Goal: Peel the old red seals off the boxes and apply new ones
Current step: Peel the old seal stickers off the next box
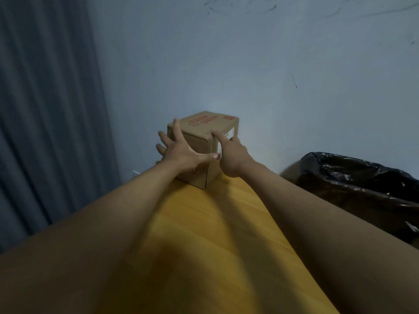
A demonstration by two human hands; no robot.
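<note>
A small cardboard box [205, 141] is sitting at the far end of the yellow wooden bench [204, 234], close to the pale blue wall [249, 64]. The box is roughly cube-shaped, plain brown and matte, with red printing [201, 120] running across its top face and a small red mark near the top's far right corner. A white label [220, 148] is showing on its right side.

Both bare arms are reaching out to the box. The left hand [181, 152] is lying spread against the box's left face, fingers fanned wide and straight, with the thumb stretching across to the near vertical edge. The right hand [231, 152] is resting against the right face, its forefinger pressing on the top edge just above the label; how its other fingers are lying I cannot tell.

The bench is smooth with faint grain lines running along it. Left of the box, a grey-blue curtain [45, 109] is hanging in soft vertical folds. Right of the box, a crinkled, glossy black plastic bag [353, 177] is lining a bin.
</note>
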